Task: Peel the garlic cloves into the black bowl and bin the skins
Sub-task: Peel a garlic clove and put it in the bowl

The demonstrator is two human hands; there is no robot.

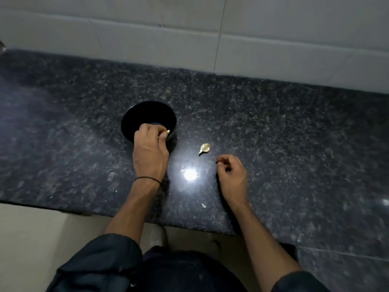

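Clove deposit: left hand [150,144] pinched a pale garlic clove [167,131] over the black bowl [147,112] at its near rim; right hand [231,171], loosely curled with contents indiscernible, hovered near a shed skin [204,148] on the counter [294,133], likely next for binning.

We saw open counter [294,133] right of the garlic skin [204,148]. Left hand [149,147] covered near rim of black bowl [147,114]; wall [273,28] behind.

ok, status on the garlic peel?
Left hand pinching garlic clove over black bowl. Right hand curled above counter, hold unclear. One skin loose on counter, not binned.
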